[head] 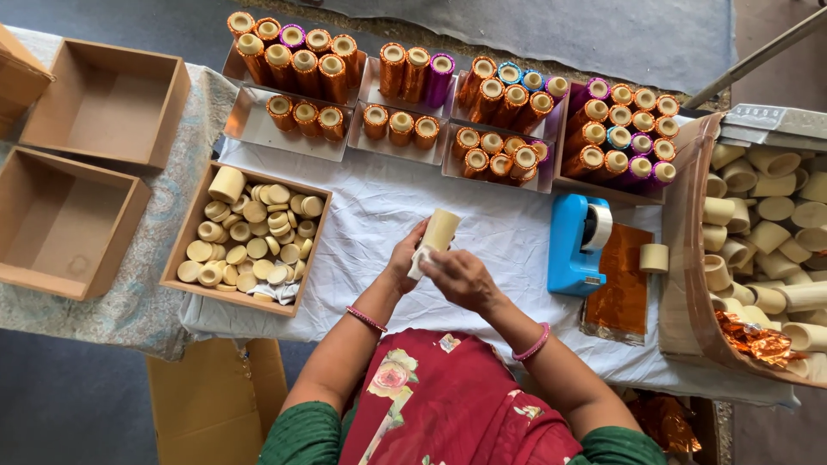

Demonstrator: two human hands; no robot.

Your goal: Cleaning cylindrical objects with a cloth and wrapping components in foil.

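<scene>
While the left hand [405,258] pinches the cream tube [440,232] above the tabletop [379,207] and the right hand [457,277] fingers press a white slip [419,258] against it, loosened pressure could probably let the slip peel crooked.

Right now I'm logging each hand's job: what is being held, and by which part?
A cream cardboard tube, gripped at its lower end by the left hand; the right hand is against its base, with a white scrap.

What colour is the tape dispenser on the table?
Bright blue: the tape dispenser, best seen in the head view.
</scene>
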